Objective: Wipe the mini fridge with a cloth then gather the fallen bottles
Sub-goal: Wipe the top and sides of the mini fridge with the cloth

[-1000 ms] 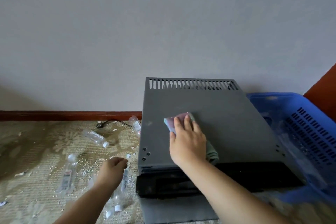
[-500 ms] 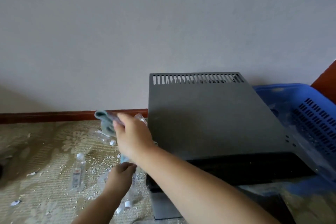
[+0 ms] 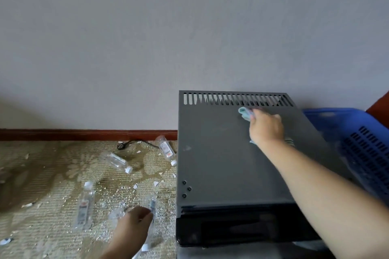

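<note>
The dark grey mini fridge (image 3: 219,157) stands against the wall, its top facing me with vent slots along the back. My right hand (image 3: 265,127) grips a teal cloth (image 3: 244,112) and presses it on the far right part of the top, just in front of the slots. Several clear plastic bottles lie on the carpet left of the fridge: one (image 3: 117,162) in the middle, one (image 3: 167,150) beside the fridge's side, one (image 3: 85,206) nearer me. My left hand (image 3: 134,224) hangs low with loosely curled fingers, partly covering another bottle (image 3: 153,205).
A blue plastic basket (image 3: 357,132) stands right of the fridge. White flakes and grit litter the stained carpet (image 3: 42,185). A black plug and cord (image 3: 121,146) lie near the red-brown skirting board (image 3: 84,134).
My right hand swung the cloth off the fridge's left edge, then back onto the top, ending at the far right near the vents. My left hand stayed low by the bottles.
</note>
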